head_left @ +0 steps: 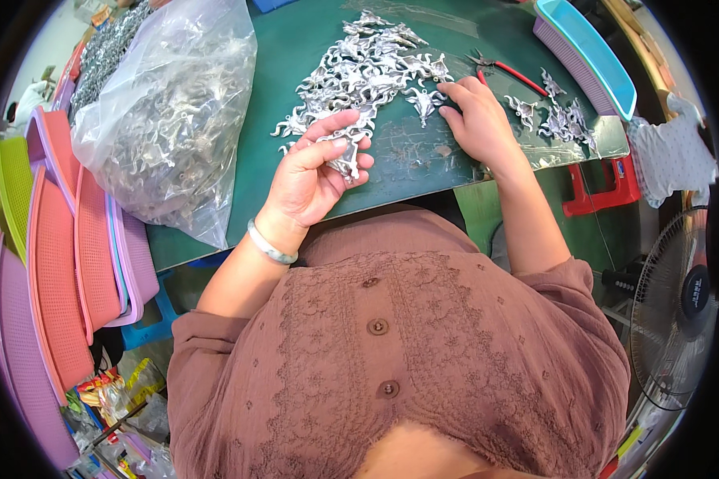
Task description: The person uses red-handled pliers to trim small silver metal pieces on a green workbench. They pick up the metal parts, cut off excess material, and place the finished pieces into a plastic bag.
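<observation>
My left hand (311, 172) is closed around a few silver horned-head metal pieces (345, 162), held just over the near edge of the table. A pile of the same silver pieces (359, 68) lies beyond it on the green tabletop. My right hand (481, 120) reaches to the pile's right side, with thumb and index finger apart. Right at its fingertips lies a single horned-head piece (423, 104), flat on the table. Farther right sits a smaller group of these pieces (566, 124). Red-handled pliers (519, 77) rest behind that group.
A clear plastic bag (176, 120) full of silver pieces stands at the table's left. Stacked plastic baskets (60, 263) crowd the left side. A blue and purple basket (587, 56) sits at the right edge. Below right are a red stool (603, 188) and a fan (671, 303).
</observation>
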### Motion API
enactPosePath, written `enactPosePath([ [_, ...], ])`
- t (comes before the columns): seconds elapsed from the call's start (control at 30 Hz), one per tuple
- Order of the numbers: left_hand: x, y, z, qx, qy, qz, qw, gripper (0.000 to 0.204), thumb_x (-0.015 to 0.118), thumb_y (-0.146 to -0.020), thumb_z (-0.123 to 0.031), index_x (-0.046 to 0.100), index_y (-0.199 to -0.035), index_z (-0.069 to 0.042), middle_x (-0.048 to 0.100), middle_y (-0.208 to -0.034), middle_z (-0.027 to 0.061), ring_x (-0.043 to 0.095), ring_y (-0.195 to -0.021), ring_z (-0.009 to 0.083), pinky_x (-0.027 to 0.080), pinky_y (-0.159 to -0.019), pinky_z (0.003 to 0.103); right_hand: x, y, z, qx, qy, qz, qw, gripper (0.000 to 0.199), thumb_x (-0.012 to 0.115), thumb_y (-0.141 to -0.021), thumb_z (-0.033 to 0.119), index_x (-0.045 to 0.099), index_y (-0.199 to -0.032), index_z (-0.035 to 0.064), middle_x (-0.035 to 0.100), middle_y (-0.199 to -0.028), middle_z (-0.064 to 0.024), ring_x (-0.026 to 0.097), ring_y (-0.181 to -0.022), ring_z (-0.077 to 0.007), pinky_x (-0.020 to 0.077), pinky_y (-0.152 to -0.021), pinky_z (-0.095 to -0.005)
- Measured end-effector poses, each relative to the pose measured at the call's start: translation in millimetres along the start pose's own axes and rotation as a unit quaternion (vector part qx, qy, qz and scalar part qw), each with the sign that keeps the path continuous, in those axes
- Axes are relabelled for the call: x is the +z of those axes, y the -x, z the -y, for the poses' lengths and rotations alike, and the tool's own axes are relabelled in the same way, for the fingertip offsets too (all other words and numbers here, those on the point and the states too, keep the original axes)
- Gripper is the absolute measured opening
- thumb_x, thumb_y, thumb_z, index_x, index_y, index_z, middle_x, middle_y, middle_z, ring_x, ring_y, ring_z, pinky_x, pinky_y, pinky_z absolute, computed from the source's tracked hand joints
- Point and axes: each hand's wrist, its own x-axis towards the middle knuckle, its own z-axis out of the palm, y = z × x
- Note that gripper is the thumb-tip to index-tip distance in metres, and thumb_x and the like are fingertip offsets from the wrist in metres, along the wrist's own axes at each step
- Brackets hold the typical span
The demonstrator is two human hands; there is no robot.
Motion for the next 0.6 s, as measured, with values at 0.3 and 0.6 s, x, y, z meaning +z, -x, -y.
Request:
enactPosePath([
  [0.3,1,0,2,-0.008,-0.030,0.008,0.999,0.030,0.049,-0.084,-0.003,0.049,-0.113,-0.002,0.057,-0.103,0.0189,0.061,-0.082,0.0271,0.051,-0.069,0.036,2,3,-4,0.092,-0.236,0.010,0.967,0.017,0.061,-0.076,0.002,0.057,-0.093,0.0000,0.056,-0.077,-0.0036,0.053,-0.068,-0.0107,0.0441,-0.063,-0.0238],
  [0.6,12,-2,2,-0.005,-0.073,-0.003,0.997,0.031,0.046,-0.087,-0.011,0.046,-0.115,0.001,0.053,-0.111,0.0201,0.061,-0.087,0.0297,0.052,-0.072,0.038,-9,4,0,0.178,-0.547,0.057,0.816,0.016,0.061,-0.076,-0.001,0.056,-0.091,-0.0002,0.058,-0.079,-0.0012,0.056,-0.070,-0.0093,0.0458,-0.066,-0.0213],
])
